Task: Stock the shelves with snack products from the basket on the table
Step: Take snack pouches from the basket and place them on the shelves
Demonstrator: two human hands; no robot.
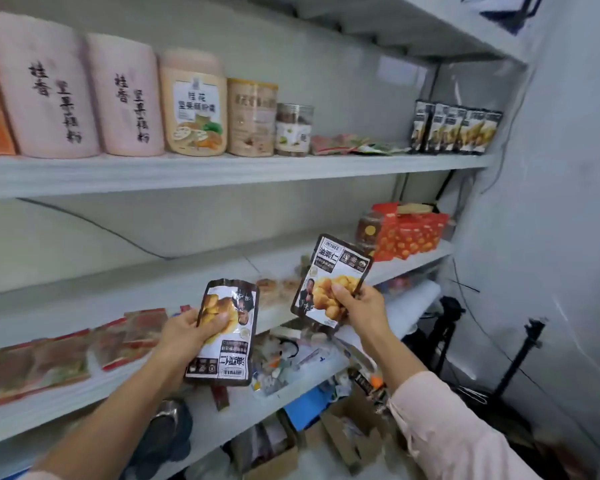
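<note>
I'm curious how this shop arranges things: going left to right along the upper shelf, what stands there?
Two pink tubs → cream pouch → tan can → clear jar → flat packets → row of dark chestnut packs.

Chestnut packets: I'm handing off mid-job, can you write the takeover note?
Left hand: fingers grip one chestnut packet, print upside down.
Right hand: fingers grip a second packet, upright.
Done: a row of matching packets already stands at the upper shelf's right end.
Left: shelve both held packets, probably beside that row. The basket is out of view.
</note>
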